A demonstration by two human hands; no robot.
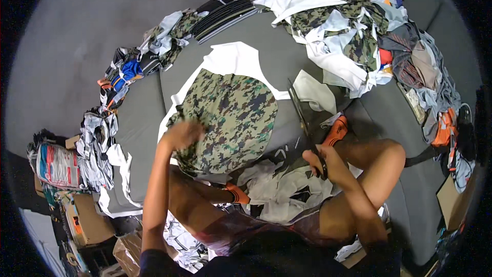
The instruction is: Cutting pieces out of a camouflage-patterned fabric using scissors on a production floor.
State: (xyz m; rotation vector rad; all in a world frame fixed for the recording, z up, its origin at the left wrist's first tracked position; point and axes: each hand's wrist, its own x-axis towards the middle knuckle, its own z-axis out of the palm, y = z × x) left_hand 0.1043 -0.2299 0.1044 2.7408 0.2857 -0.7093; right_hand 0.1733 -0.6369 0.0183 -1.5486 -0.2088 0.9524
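My left hand (pixel 183 134) lies flat, fingers spread, on the near-left edge of the rounded camouflage fabric piece (pixel 228 119) to keep it from shifting, while my right hand (pixel 322 161) is clamped around long scissors (pixel 306 125) just right of it.

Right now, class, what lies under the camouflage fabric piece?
A white fabric piece shows past the top and left edges of the camouflage fabric piece, on the grey mat. The left hand presses the camouflage; the rest underneath is hidden.
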